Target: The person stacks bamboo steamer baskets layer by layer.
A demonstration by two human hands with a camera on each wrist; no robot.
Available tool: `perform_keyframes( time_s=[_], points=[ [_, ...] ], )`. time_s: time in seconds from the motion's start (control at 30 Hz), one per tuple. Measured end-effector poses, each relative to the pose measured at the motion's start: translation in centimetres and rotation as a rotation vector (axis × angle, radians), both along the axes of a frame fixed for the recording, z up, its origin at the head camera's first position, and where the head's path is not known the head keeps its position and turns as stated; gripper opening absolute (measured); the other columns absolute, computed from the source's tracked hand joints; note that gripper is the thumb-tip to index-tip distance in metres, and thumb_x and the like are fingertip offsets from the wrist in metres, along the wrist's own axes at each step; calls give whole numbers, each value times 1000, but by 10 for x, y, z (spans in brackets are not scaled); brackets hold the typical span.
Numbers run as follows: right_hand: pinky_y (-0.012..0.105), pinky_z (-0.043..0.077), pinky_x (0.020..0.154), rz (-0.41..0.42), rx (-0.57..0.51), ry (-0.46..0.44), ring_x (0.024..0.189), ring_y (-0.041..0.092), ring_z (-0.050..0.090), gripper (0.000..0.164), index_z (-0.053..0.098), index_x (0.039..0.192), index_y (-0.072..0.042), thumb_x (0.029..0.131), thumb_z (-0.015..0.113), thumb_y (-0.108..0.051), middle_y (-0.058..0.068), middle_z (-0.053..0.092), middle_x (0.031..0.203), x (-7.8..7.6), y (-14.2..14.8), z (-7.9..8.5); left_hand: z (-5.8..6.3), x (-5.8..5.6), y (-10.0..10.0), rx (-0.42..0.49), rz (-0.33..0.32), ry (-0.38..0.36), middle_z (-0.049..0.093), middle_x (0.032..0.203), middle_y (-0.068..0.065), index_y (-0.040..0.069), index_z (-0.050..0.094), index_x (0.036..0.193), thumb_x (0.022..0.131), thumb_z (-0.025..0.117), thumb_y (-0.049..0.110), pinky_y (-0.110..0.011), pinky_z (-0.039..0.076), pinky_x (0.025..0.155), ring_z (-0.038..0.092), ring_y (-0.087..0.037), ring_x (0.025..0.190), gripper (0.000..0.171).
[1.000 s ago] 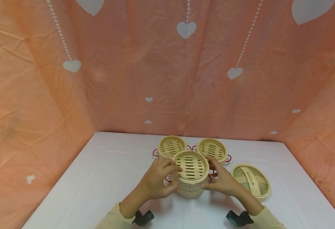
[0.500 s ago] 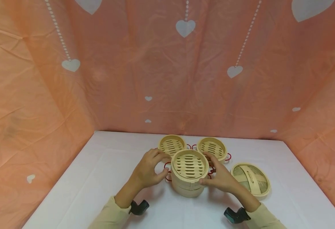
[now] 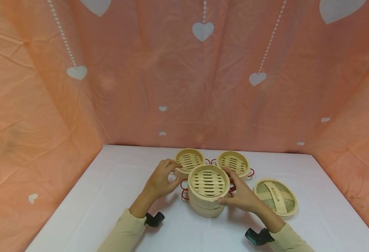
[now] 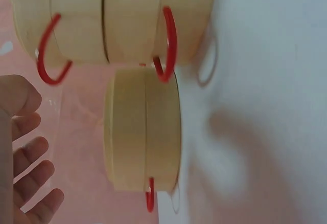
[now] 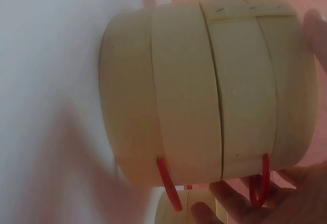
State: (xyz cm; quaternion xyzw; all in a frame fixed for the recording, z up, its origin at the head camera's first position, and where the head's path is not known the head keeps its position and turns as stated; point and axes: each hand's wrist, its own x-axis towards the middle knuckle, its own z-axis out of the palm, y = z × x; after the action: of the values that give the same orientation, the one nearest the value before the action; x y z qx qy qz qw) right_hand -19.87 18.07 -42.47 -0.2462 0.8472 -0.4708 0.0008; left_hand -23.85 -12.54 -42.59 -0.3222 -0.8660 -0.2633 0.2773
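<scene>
Two bamboo steamer baskets (image 3: 207, 206) are stacked at the middle of the table, slatted floor up, with red loop handles (image 4: 168, 45) on their sides. My right hand (image 3: 241, 195) holds the upper basket by its right side, thumb at the front and fingers behind, around a red loop. The seam between the two baskets shows in the right wrist view. My left hand (image 3: 160, 179) is off the stack to its left, fingers loosely bent around nothing. In the head view its fingertips overlap the rim of the rear left steamer basket (image 3: 189, 161).
Another steamer basket (image 3: 233, 163) stands at the rear right, behind the stack. A round woven bamboo lid (image 3: 276, 197) with a strap handle lies on the white table (image 3: 108, 196) to the right. An orange cloth with hearts (image 3: 184, 87) hangs around the table.
My left hand has let go of the stack's left side and drawn away to the left and slightly back. My right hand stays on the upper basket, its thumb shifted a little left.
</scene>
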Motion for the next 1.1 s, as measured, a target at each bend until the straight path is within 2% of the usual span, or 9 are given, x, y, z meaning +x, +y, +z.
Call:
perform_keyframes(
  time_s=[0.13, 0.33, 0.6, 0.93, 1.1],
  points=[
    [29, 49, 73, 9, 0, 10, 98, 12, 55, 104, 26, 148, -4, 67, 87, -26, 19, 52, 133, 0, 0, 0, -4, -9, -3, -10, 0, -2, 63, 104, -3, 9, 67, 107, 72, 73, 11, -35, 50, 85, 57, -21, 98, 36],
    [30, 51, 74, 21, -23, 3, 102, 14, 56, 103, 27, 148, -5, 67, 87, -25, 20, 50, 134, -1, 1, -1, -7, -20, -4, -34, -13, -37, 63, 107, -3, 11, 67, 107, 71, 73, 7, -36, 49, 91, 58, -21, 103, 36],
    [30, 51, 72, 11, -55, -65, 98, 14, 54, 103, 26, 149, -6, 67, 87, -24, 17, 50, 133, 1, 0, 2, -10, -29, -1, -35, -25, -20, 64, 100, -2, 10, 69, 97, 69, 66, 5, -33, 50, 81, 59, -19, 93, 29],
    [32, 51, 72, 9, -57, -77, 98, 15, 54, 103, 26, 149, -8, 67, 87, -24, 17, 50, 130, 0, 0, 1, -16, -38, -1, -15, -12, -128, 63, 94, 0, 10, 71, 94, 67, 65, 5, -32, 50, 79, 58, -17, 92, 28],
    [32, 52, 74, 20, -62, -71, 101, 15, 55, 104, 26, 149, -7, 67, 87, -23, 18, 50, 132, -1, 1, 0, -17, -40, 0, 13, -13, -233, 61, 95, 3, 12, 71, 94, 68, 70, 9, -32, 50, 81, 58, -15, 94, 26]
  ],
)
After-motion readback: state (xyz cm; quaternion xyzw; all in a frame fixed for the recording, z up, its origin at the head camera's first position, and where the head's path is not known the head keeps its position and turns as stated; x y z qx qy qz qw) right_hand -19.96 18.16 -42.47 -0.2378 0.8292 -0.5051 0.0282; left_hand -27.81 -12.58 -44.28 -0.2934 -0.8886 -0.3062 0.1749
